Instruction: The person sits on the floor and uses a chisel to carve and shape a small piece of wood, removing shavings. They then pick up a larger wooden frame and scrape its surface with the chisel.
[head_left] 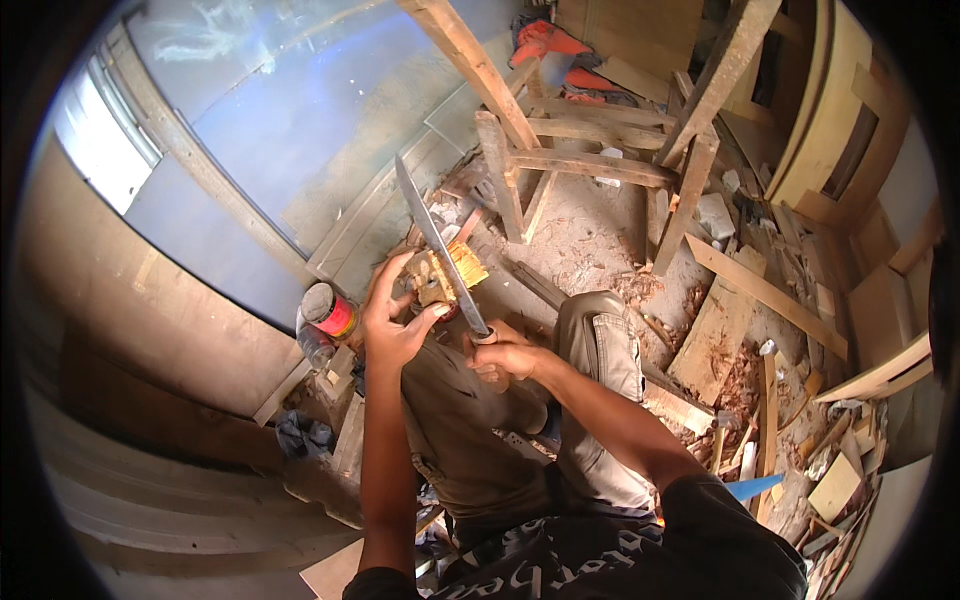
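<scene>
Just left of the frame's centre my left hand (392,320) is clenched around a small yellowish wooden block (440,277), fingers curling over its near side and thumb pressing in from the right. My right hand (505,355), a little lower and to the right, is wrapped tight around the handle of a long blade (430,230). The blade runs from my fist up and to the left, its flat side lying against the block and its tip ending over the pale boards in the upper middle of the frame. Both hands sit above my knees (595,330), which are bent up in grey-brown trousers in the centre.

To the left of my left hand, close by, stands a red-and-yellow can (330,311) with a clear bottle just beside it. A wooden trestle (590,165) stands in the upper middle, its legs spread over a floor (590,250) covered with shavings and sawdust. Off to the right, loose planks and offcuts (760,290) lie scattered down to the lower right corner. A large blue-grey panel (290,110) framed with wood battens fills the upper left. An orange cloth (550,45) lies bunched at the top of the frame, beyond the trestle.
</scene>
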